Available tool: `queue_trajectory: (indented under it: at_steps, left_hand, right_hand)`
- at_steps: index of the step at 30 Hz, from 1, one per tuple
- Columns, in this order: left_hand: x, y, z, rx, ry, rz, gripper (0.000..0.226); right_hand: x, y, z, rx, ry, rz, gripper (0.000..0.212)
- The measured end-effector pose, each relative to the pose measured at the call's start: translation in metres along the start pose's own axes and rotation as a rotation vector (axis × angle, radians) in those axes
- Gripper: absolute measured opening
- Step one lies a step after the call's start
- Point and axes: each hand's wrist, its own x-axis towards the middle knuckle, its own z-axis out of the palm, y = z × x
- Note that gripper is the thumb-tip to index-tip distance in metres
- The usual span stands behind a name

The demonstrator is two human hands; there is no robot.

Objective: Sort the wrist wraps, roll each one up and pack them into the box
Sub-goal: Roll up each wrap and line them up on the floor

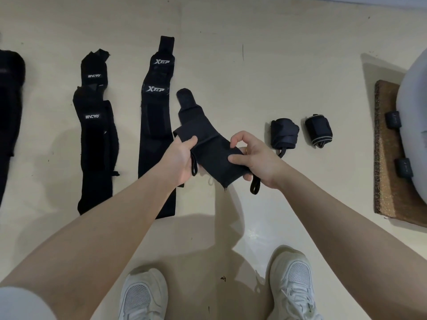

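We see both hands holding one dark wrist wrap (203,135) above the pale floor (254,65). Left hand (182,160) grips its left edge, thumb on top, a thumb loop (194,166) hanging across the palm. Right hand (251,158) pinches the near end, thumb on the fabric, index finger curled above; a second loop (254,184) dangles below it. The wrap's far end points away toward upper left.

On the floor, left of the hands: two flat wraps marked XTEP (154,125), overlapping lengthwise, and further left two flat wraps with white logos (97,135). Another dark wrap (9,107) sits cut off at the left edge.

Right of the hands, two rolled wraps (284,135) (318,130) lie side by side, apart. Far right, a cork mat (388,176) under a white rounded object (413,112), partly out of view; two small dark rolls (392,120) (403,167) on the mat beside it. We can't tell if that's the box.

White sneakers (293,280) at the bottom.
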Motion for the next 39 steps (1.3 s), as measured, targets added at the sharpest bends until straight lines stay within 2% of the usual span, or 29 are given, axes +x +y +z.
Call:
queue_trajectory:
  at_steps: [3,5,6,7,8,11,13,15,18,22,25,27,29,30,32,33,34,36,37,39]
  left_hand:
    - [0.001,-0.002,0.000,0.091,0.015,-0.006,0.032]
    - [0.001,-0.003,-0.002,0.124,0.025,0.044,0.034]
    - [0.001,-0.003,-0.002,0.121,0.000,0.061,0.035]
    - [0.000,-0.003,-0.002,0.117,-0.027,0.071,0.035]
    - [0.000,-0.001,-0.001,0.115,-0.023,0.076,0.035]
    - [0.005,0.003,0.000,0.060,0.087,0.088,0.041]
    - [0.006,0.003,-0.002,0.051,0.084,0.112,0.042]
    - [0.004,0.001,-0.004,0.093,0.036,0.130,0.041]
    - [-0.002,-0.002,-0.001,0.128,-0.067,0.167,0.036]
    - [-0.009,-0.004,0.008,0.110,-0.170,0.156,0.029]
    - [-0.009,-0.005,0.010,0.122,-0.213,0.161,0.029]
    - [-0.008,-0.007,0.008,0.137,-0.220,0.170,0.030]
    - [-0.008,-0.008,0.006,0.147,-0.226,0.183,0.032]
    - [-0.007,-0.009,0.004,0.147,-0.226,0.186,0.032]
    - [-0.005,-0.008,0.003,0.156,-0.206,0.188,0.034]
    - [-0.005,-0.007,0.003,0.166,-0.188,0.188,0.035]
    - [-0.004,-0.007,0.003,0.177,-0.170,0.191,0.036]
    - [-0.002,-0.006,0.000,0.211,-0.126,0.196,0.038]
    - [-0.002,-0.006,-0.003,0.221,-0.102,0.190,0.038]
    - [-0.002,-0.007,-0.006,0.225,-0.081,0.173,0.039]
  right_hand:
    - [-0.003,-0.011,0.000,0.085,-0.169,0.002,0.021]
    - [-0.003,-0.014,-0.005,0.114,-0.345,0.045,0.044]
    - [-0.003,-0.015,-0.007,0.090,-0.401,0.053,0.056]
    - [-0.002,-0.016,-0.007,0.053,-0.408,0.046,0.059]
    - [-0.001,-0.017,-0.005,-0.002,-0.363,0.024,0.052]
    - [0.002,-0.025,0.001,-0.218,-0.089,-0.093,0.012]
    - [0.004,-0.023,0.000,-0.359,-0.032,-0.130,0.007]
    - [0.004,-0.021,-0.001,-0.425,-0.062,-0.101,0.007]
    - [0.006,-0.016,0.003,-0.394,-0.064,-0.038,0.017]
    - [0.011,-0.003,0.014,-0.373,0.102,0.024,0.026]
    - [0.014,0.003,0.024,-0.241,0.258,0.045,0.029]
    - [0.016,0.003,0.029,-0.199,0.335,0.021,0.044]
    - [0.019,0.004,0.031,-0.368,0.392,-0.081,0.056]
    - [0.018,0.005,0.032,-0.522,0.432,-0.186,0.053]
    - [0.018,0.008,0.032,-0.923,0.506,-0.522,0.028]
    - [0.017,0.010,0.031,-1.084,0.501,-0.667,0.016]
    - [0.018,0.012,0.027,-1.191,0.441,-0.746,0.018]
    - [0.017,0.013,0.018,-1.257,0.174,-0.717,0.039]
    - [0.016,0.011,0.014,-1.268,0.056,-0.709,0.043]
    - [0.019,0.009,0.007,-1.299,-0.041,-0.740,0.032]
